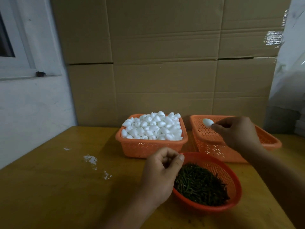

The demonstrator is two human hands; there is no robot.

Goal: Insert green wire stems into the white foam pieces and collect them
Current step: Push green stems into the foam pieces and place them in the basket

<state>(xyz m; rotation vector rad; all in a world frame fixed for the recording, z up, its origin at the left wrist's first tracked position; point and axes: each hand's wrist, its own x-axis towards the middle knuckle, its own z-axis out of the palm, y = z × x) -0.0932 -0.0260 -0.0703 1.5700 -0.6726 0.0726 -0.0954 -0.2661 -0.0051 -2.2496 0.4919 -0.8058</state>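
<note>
A yellow wooden table (49,187) is being used as the work surface, with a wall of cardboard boxes (165,63) standing behind it. Three orange containers are being kept close together on it. The left basket (148,148) is heaped with white foam pieces (152,127). The right basket (208,146), just beside it, is being used for collecting; no finished pieces can be made out in the part of it that shows. In front, the round basket (231,176) is being filled by a loose mass of green wire stems (198,184).

The right hand (237,133) is being held over the right basket, and a single foam piece (207,122) is being pinched at its narrow end between thumb and fingertip; whether a stem is already seated in it cannot be told. The left hand (162,172) is being held at the near rim of the round basket with fingers curled inward toward the thumb; whether a stem is being pinched there cannot be told.

The foam is judged to be very light and easily dented, so a gentle pinch by the sides is being called for, with no squeezing. The stems are judged thin, stiff and tangle-prone, and are best being taken singly near one end, so that the tip can be driven straight into the foam's base.
</note>
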